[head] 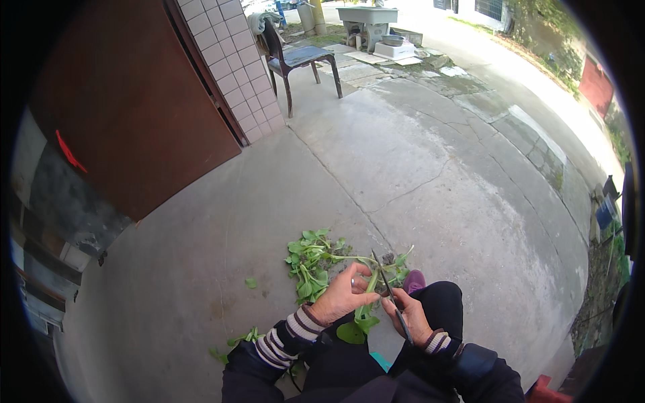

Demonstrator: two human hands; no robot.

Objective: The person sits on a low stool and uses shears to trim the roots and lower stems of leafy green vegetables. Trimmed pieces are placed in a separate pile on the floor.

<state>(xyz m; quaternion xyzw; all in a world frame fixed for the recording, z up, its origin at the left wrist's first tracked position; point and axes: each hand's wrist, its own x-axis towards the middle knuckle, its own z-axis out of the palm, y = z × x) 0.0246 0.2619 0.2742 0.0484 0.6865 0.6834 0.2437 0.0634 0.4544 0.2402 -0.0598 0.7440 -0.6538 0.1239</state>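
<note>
My left hand (345,294), with a ring on one finger, curls around the pale stem of a leafy green vegetable (374,282). Its broad leaves hang down between my knees. In my right hand (412,316) is a knife (387,281), its dark blade slanting up and away across the stem. The thumbs of both hands are close together by the stem. Just beyond my left hand, a heap of leafy greens (308,264) lies on the concrete floor. More leaves and dark soil lie past the knife tip, partly hidden by my hands.
A loose leaf (251,283) and more greens (247,337) lie to the left. My purple shoe (414,280) is right of the stem. Farther off stand a brown door (136,101), a dark chair (302,56) and an outdoor sink (368,15). A red object (546,390) is at lower right.
</note>
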